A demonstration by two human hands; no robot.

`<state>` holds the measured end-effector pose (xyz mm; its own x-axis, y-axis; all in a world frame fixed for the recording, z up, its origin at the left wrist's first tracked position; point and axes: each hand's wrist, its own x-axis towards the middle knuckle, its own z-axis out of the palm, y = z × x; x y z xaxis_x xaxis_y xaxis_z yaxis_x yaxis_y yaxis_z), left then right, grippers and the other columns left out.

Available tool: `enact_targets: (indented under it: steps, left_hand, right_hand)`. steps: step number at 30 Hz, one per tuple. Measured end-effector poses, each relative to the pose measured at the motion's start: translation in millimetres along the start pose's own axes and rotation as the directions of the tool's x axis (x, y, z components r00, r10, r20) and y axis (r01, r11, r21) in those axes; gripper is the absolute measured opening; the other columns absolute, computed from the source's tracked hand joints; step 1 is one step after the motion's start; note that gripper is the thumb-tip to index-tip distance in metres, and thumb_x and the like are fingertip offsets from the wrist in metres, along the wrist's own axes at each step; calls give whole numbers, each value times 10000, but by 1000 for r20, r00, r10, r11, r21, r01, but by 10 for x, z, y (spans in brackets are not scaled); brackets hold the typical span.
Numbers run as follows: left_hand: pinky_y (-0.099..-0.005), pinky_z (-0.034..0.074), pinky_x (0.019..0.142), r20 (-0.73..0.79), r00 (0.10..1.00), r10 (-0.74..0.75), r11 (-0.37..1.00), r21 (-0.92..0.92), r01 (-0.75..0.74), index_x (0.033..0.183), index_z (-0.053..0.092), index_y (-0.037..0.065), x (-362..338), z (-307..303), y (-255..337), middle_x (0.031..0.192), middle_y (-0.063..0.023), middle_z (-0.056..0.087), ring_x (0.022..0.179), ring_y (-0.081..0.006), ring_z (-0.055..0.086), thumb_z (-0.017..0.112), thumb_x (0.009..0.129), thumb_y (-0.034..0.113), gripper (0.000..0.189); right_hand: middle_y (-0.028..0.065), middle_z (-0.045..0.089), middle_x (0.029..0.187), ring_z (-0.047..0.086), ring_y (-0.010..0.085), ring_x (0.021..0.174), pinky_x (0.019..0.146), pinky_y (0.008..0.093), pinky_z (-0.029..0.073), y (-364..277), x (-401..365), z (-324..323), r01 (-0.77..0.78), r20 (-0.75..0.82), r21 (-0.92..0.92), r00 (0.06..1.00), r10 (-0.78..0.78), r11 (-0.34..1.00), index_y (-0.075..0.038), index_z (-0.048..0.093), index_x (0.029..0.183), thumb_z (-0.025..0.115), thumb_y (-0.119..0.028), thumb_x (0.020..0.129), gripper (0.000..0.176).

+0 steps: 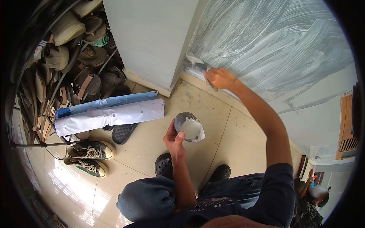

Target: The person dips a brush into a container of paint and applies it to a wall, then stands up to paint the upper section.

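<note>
My left hand is closed on the rim of a small grey bowl, held above the floor. Pale, whitish paint fills part of it and coats its right edge. My right hand is wrapped round the handle of a paintbrush. Its whitish tip touches the low corner where the streaked wall meets a grey pillar. White and grey brush strokes cover much of that wall.
A rack of shoes stands at the left. Rolled white and blue sheets lie beside it, near a dark slipper and sneakers. Tiled floor lies between. Another person is at the lower right.
</note>
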<state>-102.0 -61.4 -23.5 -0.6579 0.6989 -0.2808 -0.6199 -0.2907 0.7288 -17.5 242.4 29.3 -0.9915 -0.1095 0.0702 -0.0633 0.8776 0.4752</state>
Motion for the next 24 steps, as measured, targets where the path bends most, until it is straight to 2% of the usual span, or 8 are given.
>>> enact_targets:
  steps: [4, 8, 10, 12, 14, 18, 20, 24]
  left_hand:
    - [-350, 390, 943, 30, 999, -37, 999, -1, 37, 1221, 422, -160, 31, 51, -43, 1145, -210, 550, 1066, -260, 540, 693, 647, 321, 796]
    - [-287, 463, 841, 41, 999, 27, 998, 62, -29, 1211, 430, -164, 69, 100, -128, 1091, -196, 575, 984, -229, 585, 610, 700, 309, 719]
    - [-285, 463, 841, 52, 998, 30, 997, 69, -33, 1211, 431, -163, 90, 138, -173, 1086, -195, 576, 980, -227, 587, 607, 701, 306, 715]
    - [-270, 476, 793, 36, 999, 13, 998, 62, -15, 1212, 433, -161, 118, 136, -264, 1077, -186, 580, 953, -217, 594, 604, 705, 305, 709]
    - [-266, 481, 772, 43, 999, -19, 997, 76, 16, 1212, 433, -160, 124, 172, -299, 1074, -184, 581, 943, -213, 597, 602, 708, 304, 706]
    - [-256, 495, 711, 53, 998, -46, 991, 129, 38, 1211, 436, -157, 128, 157, -383, 1063, -178, 584, 920, -208, 606, 600, 710, 314, 707]
    - [-271, 489, 748, 63, 997, -41, 990, 137, 32, 1210, 433, -161, 96, 151, -333, 1072, -188, 580, 947, -221, 598, 604, 705, 322, 719]
    - [-318, 444, 870, 50, 999, 13, 994, 112, -18, 1203, 426, -177, 41, 142, -207, 1107, -215, 564, 1026, -260, 563, 618, 686, 352, 764]
  right_hand:
    - [83, 621, 690, 607, 199, 607, 473, 308, 520, 523, -41, -914, -53, -182, 131, 980, 77, 990, 25, 613, 948, 623, -125, 789, 219]
    - [66, 581, 619, 583, 163, 552, 442, 280, 524, 1004, -236, -1824, -81, -304, 17, 949, 82, 997, -12, 591, 1075, 640, -113, 795, 302]
    - [31, 584, 665, 579, 130, 579, 408, 220, 493, 1285, -313, -2430, -12, -341, -180, 939, -51, 984, -53, 522, 1209, 678, -107, 766, 472]
    - [119, 467, 514, 435, 270, 388, 353, 354, 341, 1465, -271, -2964, -96, -433, -552, 882, -186, 829, 100, 574, 946, 610, -43, 730, 262]
    - [116, 464, 514, 437, 272, 396, 363, 355, 353, 1644, -382, -3161, -212, -507, -643, 838, -201, 736, 112, 577, 947, 606, -56, 733, 273]
    - [153, 529, 561, 509, 307, 441, 402, 365, 408, 1306, -362, -2621, -193, -479, -589, 866, -146, 785, 132, 587, 907, 567, -83, 748, 267]
    - [14, 562, 669, 556, 122, 569, 396, 228, 469, 1131, -461, -1958, -223, -485, -359, 874, 23, 906, -56, 482, 1260, 696, -95, 736, 567]
    - [5, 508, 625, 495, 106, 536, 401, 238, 443, 374, -132, -630, -206, -527, -85, 840, 132, 975, 18, 443, 1272, 703, -101, 729, 614]
